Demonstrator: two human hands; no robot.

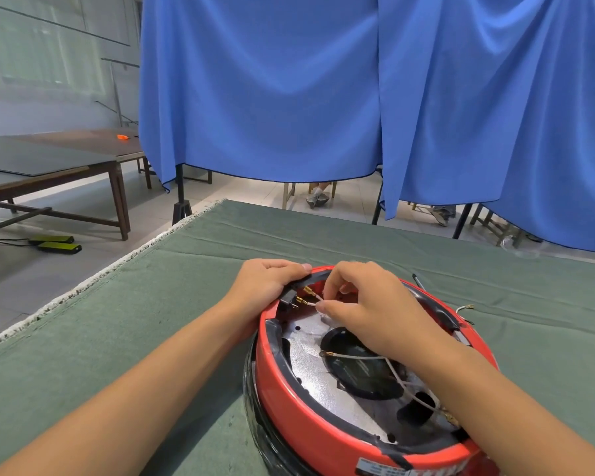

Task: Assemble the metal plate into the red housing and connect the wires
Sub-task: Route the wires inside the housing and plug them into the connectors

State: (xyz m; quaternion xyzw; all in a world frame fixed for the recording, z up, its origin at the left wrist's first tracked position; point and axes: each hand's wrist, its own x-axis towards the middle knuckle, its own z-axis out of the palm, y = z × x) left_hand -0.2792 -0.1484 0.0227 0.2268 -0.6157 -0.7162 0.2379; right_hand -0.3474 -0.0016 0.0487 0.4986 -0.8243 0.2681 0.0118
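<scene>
Housing (310,417), red, is set on the green cloth (152,321) at near centre | metal plate (310,359) is seated inside it | two white wires (315,300) are pinched by right hand (368,310) near black connector (287,298) | far-left rim is gripped by left hand (265,283) | blue curtain (323,87) is hung beyond.

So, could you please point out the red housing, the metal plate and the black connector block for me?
red housing (291,412), head view, on its near-left outer wall.
metal plate (311,364), head view, on its bare silver face.
black connector block (287,297), head view, on its black body at the far rim.
</scene>
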